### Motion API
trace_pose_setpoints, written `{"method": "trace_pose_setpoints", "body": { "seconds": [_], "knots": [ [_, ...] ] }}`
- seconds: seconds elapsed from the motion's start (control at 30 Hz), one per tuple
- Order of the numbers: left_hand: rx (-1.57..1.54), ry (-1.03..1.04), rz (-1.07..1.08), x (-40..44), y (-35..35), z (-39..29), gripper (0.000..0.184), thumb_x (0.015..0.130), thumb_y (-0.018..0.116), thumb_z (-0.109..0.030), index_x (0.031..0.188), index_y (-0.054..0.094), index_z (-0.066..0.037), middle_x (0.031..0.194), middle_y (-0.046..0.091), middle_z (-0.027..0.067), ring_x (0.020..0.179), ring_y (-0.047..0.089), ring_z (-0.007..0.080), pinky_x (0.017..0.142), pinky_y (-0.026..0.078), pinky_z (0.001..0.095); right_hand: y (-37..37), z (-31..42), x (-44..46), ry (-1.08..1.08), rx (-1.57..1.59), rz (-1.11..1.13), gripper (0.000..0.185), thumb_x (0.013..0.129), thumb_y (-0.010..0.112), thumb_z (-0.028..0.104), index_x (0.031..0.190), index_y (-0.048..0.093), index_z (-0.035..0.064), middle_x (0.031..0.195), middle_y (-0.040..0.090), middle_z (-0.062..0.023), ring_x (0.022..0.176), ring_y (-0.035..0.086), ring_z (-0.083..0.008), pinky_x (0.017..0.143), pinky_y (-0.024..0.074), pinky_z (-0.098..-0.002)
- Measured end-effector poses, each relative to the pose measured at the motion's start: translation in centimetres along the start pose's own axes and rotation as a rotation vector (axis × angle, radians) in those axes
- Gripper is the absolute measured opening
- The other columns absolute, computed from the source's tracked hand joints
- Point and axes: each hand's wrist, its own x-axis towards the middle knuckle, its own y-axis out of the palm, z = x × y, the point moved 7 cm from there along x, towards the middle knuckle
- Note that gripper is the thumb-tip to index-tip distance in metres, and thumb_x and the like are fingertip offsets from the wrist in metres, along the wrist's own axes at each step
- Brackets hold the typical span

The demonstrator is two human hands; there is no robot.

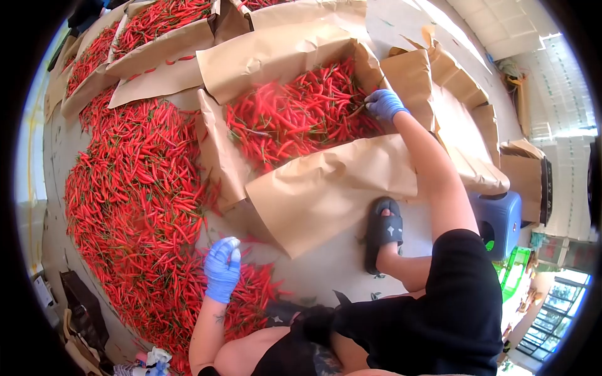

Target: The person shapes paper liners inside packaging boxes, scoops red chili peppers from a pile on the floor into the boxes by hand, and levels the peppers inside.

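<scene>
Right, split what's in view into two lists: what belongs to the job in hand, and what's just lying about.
Part of the job, it seems:
left hand, gloved, near the floor pile of red chilies;
right hand, gloved, at the right end of the paper-lined box;
red chilies inside that box.

Apparently just lying about:
blue plastic stool;
green crate.

Left hand (222, 266) and right hand (384, 104) wear blue gloves (221, 288). Right sleeve (463, 266) short, black. Dark sandal (379, 234) bears pale star-like marks (391, 230). Left forearm (205, 332): small dark marking (220, 318).
</scene>
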Motion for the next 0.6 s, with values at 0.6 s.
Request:
{"method": "trace_pose_setpoints", "body": {
  "seconds": [0.6],
  "knots": [
    [0.769,0.071,0.822,-19.9,5.8,2.8,0.045,0.079,0.051,-0.04,0.118,0.056,-0.018,0.139,0.036,0.0118,0.131,0.029,0.0281,0.106,0.012,0.0595,28.7,27.1,-31.9,-1.086,0.322,0.742,0.025,0.078,0.065,0.005,0.103,0.061,0.0065,0.083,0.064,-0.0083,0.074,0.062,-0.0199,0.069,0.0502,-0.0307]
  ]
}}
